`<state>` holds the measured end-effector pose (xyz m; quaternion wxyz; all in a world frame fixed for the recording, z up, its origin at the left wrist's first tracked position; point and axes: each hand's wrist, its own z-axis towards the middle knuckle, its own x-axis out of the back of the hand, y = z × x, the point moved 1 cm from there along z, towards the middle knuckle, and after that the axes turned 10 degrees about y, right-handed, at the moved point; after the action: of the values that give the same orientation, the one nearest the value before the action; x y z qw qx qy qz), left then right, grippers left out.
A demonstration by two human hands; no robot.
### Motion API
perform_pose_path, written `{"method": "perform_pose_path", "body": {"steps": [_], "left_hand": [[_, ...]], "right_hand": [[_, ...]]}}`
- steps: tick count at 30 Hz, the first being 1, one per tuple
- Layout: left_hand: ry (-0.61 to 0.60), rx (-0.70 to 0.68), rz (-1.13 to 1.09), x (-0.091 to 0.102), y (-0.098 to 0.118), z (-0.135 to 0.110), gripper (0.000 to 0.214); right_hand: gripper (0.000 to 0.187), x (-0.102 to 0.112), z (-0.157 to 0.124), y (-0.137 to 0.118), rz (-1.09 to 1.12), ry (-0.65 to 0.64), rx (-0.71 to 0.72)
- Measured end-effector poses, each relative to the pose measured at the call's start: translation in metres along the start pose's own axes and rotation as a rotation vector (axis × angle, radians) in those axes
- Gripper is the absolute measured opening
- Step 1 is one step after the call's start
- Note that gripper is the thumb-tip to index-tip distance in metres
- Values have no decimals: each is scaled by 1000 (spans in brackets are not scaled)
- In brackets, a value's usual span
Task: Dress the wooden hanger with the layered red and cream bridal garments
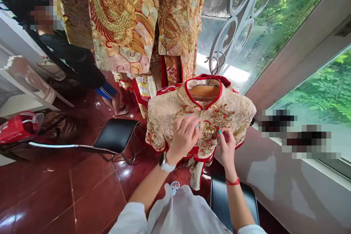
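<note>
White cloth (189, 208) in lap, black stool (219, 197) just beyond it. Left hand (183, 137), watch on wrist, fingers curled tight on the front of the embroidered jacket (164, 117). Right hand (226, 148) pinches the front edge beside it. Jacket hangs on a wooden hanger (204, 91) hooked to the white window grille (236, 25). Black chair (116, 135) to the left on the glossy red tile floor (68, 190). Large gold-and-red robe (123, 18) hangs above. Another person (74, 58) stands behind it. Greenery outside.

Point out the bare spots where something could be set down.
Free: the black chair seat left of the small jacket, and the red floor before it. Crowded around the jacket, where left hand and right hand meet, robes overhead.
</note>
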<state>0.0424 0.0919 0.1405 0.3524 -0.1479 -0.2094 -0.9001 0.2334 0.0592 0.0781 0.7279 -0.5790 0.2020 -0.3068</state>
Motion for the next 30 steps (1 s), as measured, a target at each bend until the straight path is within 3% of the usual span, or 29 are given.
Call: {"method": "perform_pose_path", "body": {"steps": [3, 5, 9, 12, 14, 18, 20, 23, 25, 30], "left_hand": [[-154, -71, 158, -10, 5, 72, 28], [-259, -121, 213, -12, 3, 92, 25], [-352, -275, 198, -6, -3, 91, 24], [-363, -303, 196, -3, -7, 85, 25], [-393, -294, 190, -4, -8, 85, 26], [-511, -211, 121, -3, -10, 95, 23], [-541, -162, 96, -2, -11, 102, 19], [-499, -113, 40, -1, -14, 108, 13], [-434, -86, -20, 0, -15, 108, 14], [-165, -117, -40, 2, -3, 90, 15]], "right_hand": [[26, -29, 1, -50, 56, -157, 51], [26, -37, -3, -63, 54, -222, 70], [27, -39, -12, -58, 55, -297, 39], [26, -33, -12, -48, 24, -316, 35], [26, -20, -2, -42, -22, -177, 97], [47, 26, 48, -27, -167, 429, 297], [64, 47, 82, -18, -212, 447, 351], [62, 61, 123, -4, -91, 189, 351], [54, 62, 137, 1, 9, 111, 344], [40, 66, 142, 2, -103, 237, 426]]}}
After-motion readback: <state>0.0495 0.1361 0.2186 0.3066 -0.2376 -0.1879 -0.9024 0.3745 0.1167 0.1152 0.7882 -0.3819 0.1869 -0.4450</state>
